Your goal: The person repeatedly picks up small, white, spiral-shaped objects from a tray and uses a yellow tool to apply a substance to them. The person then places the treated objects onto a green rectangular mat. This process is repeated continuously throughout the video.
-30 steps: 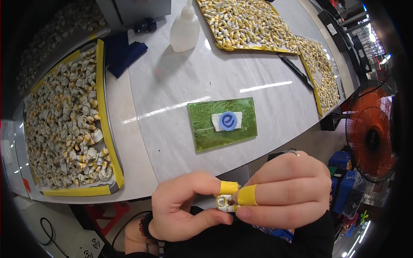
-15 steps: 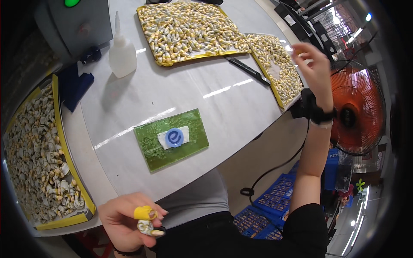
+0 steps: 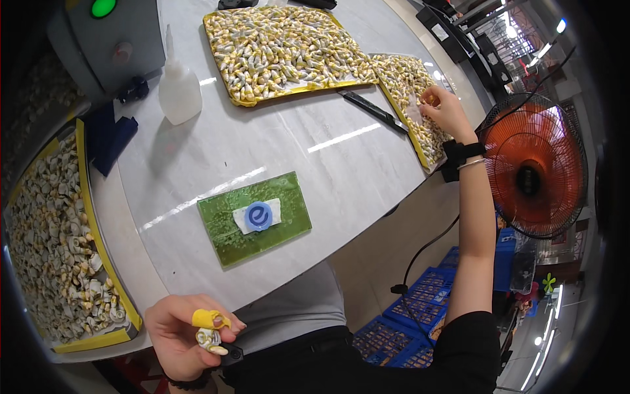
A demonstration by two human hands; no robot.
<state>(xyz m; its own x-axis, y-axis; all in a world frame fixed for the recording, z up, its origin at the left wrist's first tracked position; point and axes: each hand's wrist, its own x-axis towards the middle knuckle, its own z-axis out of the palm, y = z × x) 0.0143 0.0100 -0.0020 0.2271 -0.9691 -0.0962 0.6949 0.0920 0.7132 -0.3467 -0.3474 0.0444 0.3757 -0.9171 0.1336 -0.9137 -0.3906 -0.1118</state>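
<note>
Lower now, my right hand [image 3: 445,113] reaches the tray [image 3: 420,152] at the tabletop's [image 3: 341,171] right edge; I can't tell its grip. My left hand [image 3: 174,333] pinches a white-and-yellow piece [image 3: 209,339] by the near edge, likely for steadiness.

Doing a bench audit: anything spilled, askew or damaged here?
No clear spill or damage. Mildly odd: a slim black tool lies loose and slanted on the tabletop. Beside it, the right-hand tray of small pieces has a bare patch near the right hand, unlike its otherwise dense fill.
</note>
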